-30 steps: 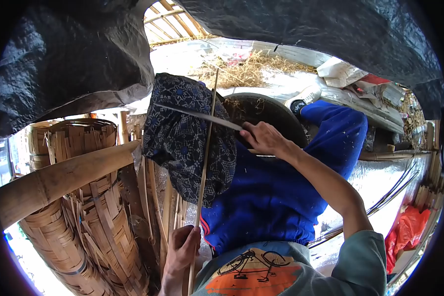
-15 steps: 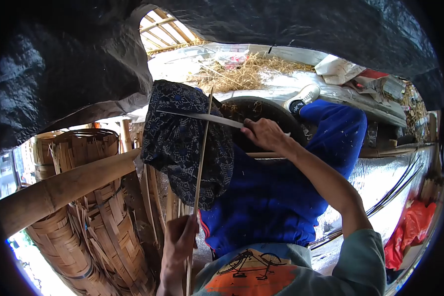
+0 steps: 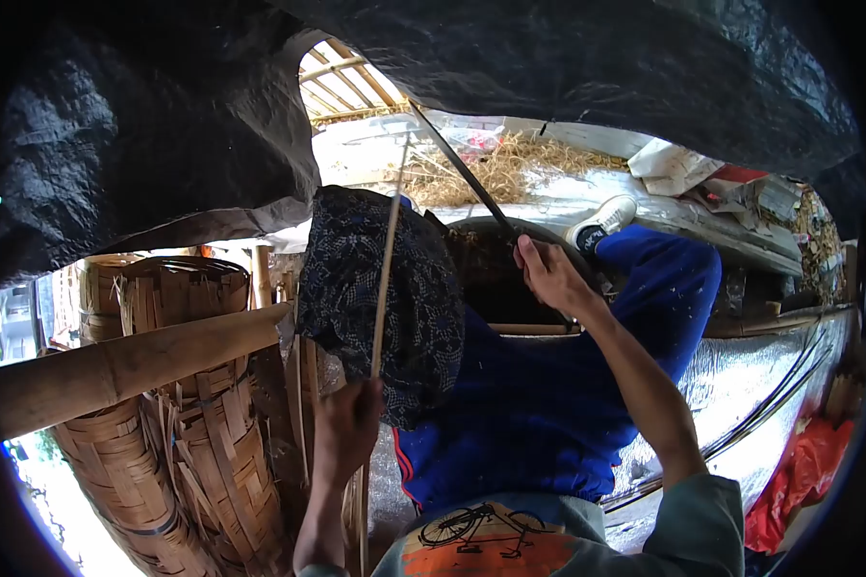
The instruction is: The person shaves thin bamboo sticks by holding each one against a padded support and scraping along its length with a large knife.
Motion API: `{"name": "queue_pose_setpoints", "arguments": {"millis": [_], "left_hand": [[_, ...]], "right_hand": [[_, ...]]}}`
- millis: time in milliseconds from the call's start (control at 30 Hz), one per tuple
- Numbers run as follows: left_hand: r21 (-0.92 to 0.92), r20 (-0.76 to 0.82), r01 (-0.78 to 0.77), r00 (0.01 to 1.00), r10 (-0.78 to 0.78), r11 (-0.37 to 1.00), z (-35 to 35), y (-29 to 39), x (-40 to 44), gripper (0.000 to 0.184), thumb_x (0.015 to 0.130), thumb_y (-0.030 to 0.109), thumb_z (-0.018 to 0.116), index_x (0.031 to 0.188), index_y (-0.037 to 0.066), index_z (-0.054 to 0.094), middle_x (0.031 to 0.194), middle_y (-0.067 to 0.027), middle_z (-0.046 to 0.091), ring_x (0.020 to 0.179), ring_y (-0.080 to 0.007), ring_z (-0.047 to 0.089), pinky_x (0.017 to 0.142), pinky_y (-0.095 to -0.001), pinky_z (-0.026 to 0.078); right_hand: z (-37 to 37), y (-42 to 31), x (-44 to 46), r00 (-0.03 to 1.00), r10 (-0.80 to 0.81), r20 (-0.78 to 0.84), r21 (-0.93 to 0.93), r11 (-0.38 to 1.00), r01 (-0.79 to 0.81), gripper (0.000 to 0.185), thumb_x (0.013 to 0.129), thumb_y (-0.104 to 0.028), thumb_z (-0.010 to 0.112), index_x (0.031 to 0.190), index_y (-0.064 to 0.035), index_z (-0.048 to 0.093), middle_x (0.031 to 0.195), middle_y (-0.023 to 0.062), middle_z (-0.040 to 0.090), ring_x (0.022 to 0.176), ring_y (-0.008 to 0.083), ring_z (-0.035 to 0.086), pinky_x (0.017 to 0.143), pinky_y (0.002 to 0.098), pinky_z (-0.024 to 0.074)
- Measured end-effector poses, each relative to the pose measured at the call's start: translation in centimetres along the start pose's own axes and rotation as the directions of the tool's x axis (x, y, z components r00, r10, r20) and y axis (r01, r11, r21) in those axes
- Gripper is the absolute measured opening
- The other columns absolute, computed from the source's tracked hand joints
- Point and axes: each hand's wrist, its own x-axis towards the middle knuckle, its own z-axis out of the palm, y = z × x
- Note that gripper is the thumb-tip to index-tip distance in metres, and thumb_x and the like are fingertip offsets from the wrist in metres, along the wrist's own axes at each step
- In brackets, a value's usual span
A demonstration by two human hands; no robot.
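My left hand [image 3: 348,428] is closed round a thin bamboo strip [image 3: 387,279], which stands nearly upright in view and passes over a dark patterned cloth [image 3: 356,260]. The cloth lies over my leg on the left. My right hand [image 3: 551,276] grips a long knife [image 3: 467,175] near its lower end. The blade points up and to the left, apart from the strip, with its tip near the top opening. Behind the knife and my right hand is a dark round basin [image 3: 496,274].
Woven bamboo baskets [image 3: 212,452] stand at the left, behind a thick bamboo pole [image 3: 135,365]. Black plastic sheeting [image 3: 597,67] hangs overhead. Dry shavings [image 3: 520,163] lie beyond the basin. A red plastic bag [image 3: 803,471] is at the right.
The knife has swung from lying across the strip over the cloth to pointing up and away from it. My left hand has moved up with the strip.
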Motion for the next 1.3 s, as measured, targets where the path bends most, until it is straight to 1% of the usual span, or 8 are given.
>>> {"name": "queue_pose_setpoints", "arguments": {"millis": [100, 200, 667, 767, 833, 1067, 1133, 1300], "left_hand": [[0.415, -0.066, -0.202, 0.966, 0.251, 0.887, 3.9, -2.2, 3.3, 0.025, 0.09, 0.017, 0.058, 0.069, 0.004, 0.053, 0.054, -0.0183, 0.055, 0.047, -0.0318, 0.058, 0.043, -0.042, 0.041], [0.466, -0.093, -0.152, 0.971, 0.219, 0.872, 5.0, -1.9, 3.3, 0.024, 0.088, 0.015, 0.06, 0.067, 0.006, 0.052, 0.054, -0.0199, 0.054, 0.05, -0.0386, 0.056, 0.043, -0.046, 0.041], [0.368, 0.035, -0.068, 0.998, 0.059, 0.927, 3.6, -0.8, -2.9, 0.031, 0.089, 0.013, 0.06, 0.061, 0.005, 0.049, 0.044, -0.0138, 0.045, 0.036, -0.0304, 0.048, 0.037, -0.0384, 0.032], [0.359, 0.031, -0.07, 0.998, 0.063, 0.931, 4.0, -1.2, -2.7, 0.029, 0.088, 0.013, 0.061, 0.062, 0.006, 0.05, 0.044, -0.0138, 0.045, 0.037, -0.0317, 0.049, 0.037, -0.0391, 0.033], [0.363, 0.027, -0.095, 0.995, 0.091, 0.927, 4.2, -1.3, -2.6, 0.029, 0.088, 0.013, 0.061, 0.062, 0.006, 0.05, 0.044, -0.0134, 0.045, 0.036, -0.0314, 0.049, 0.037, -0.0388, 0.033], [0.335, 0.0, -0.139, 0.989, 0.148, 0.932, 5.2, -2.8, -2.9, 0.025, 0.089, 0.01, 0.06, 0.066, 0.005, 0.051, 0.044, -0.0121, 0.045, 0.034, -0.0293, 0.048, 0.036, -0.0376, 0.032], [0.312, -0.023, -0.131, 0.989, 0.146, 0.941, 5.3, -3.0, -2.8, 0.024, 0.089, 0.01, 0.06, 0.067, 0.005, 0.051, 0.044, -0.0122, 0.046, 0.034, -0.0289, 0.048, 0.036, -0.0377, 0.032], [0.157, 0.153, 0.044, 0.986, -0.069, 0.987, 2.6, -3.7, -2.4, 0.024, 0.093, 0.014, 0.056, 0.072, 0.002, 0.052, 0.051, -0.0152, 0.051, 0.044, -0.0303, 0.054, 0.042, -0.037, 0.037]], "right_hand": [[0.4, -2.1, -1.1, 0.978, 0.174, 0.117, 0.209, 0.958, -0.196, 0.052, 0.1, -0.044, 0.038, 0.082, 0.0019, 0.056, 0.048, 0.0105, 0.039, 0.045, 0.0134, 0.047, 0.047, 0.0344, 0.0409], [2.1, -0.4, -1.7, 0.941, -0.338, 0.031, -0.108, 0.935, 0.339, 0.054, 0.1, -0.046, 0.034, 0.087, 0.0015, 0.057, 0.05, 0.0156, 0.047, 0.045, 0.0309, 0.051, 0.05, 0.0383, 0.0454], [4.5, 3.7, 2.0, 0.969, -0.159, 0.188, -0.313, 0.926, 0.212, 0.04, 0.1, -0.033, 0.041, 0.08, -0.0013, 0.056, 0.053, 0.0194, 0.054, 0.055, 0.0378, 0.06, 0.049, 0.0463, 0.0461], [5.6, 4.4, 0.2, 0.611, -0.78, 0.133, -0.737, 0.335, 0.588, 0.029, 0.099, -0.021, 0.044, 0.08, -0.0021, 0.054, 0.058, 0.0198, 0.053, 0.055, 0.0401, 0.056, 0.05, 0.046, 0.0442], [4.9, 3.2, 0.7, 0.904, -0.4, 0.15, -0.259, 0.866, 0.427, 0.042, 0.101, -0.028, 0.039, 0.072, -0.0009, 0.054, 0.054, 0.0192, 0.05, 0.05, 0.0381, 0.055, 0.047, 0.0435, 0.0421], [4.2, 2.4, 0.7, 0.903, -0.36, 0.232, -0.183, 0.896, 0.404, 0.049, 0.101, -0.035, 0.036, 0.071, -0.0011, 0.053, 0.051, 0.017, 0.046, 0.045, 0.035, 0.051, 0.049, 0.0444, 0.0413], [2.5, -0.1, 1.1, 0.898, 0.101, 0.429, -0.156, 0.987, -0.037, 0.048, 0.101, -0.036, 0.038, 0.078, 0.0002, 0.058, 0.049, 0.0147, 0.045, 0.042, 0.0242, 0.048, 0.047, 0.0404, 0.0394], [2.0, 1.0, 3.1, 0.936, 0.008, 0.352, -0.185, 0.981, 0.061, 0.045, 0.101, -0.035, 0.039, 0.082, 0.0016, 0.058, 0.051, 0.0152, 0.049, 0.045, 0.0233, 0.053, 0.049, 0.0406, 0.0403]]}}
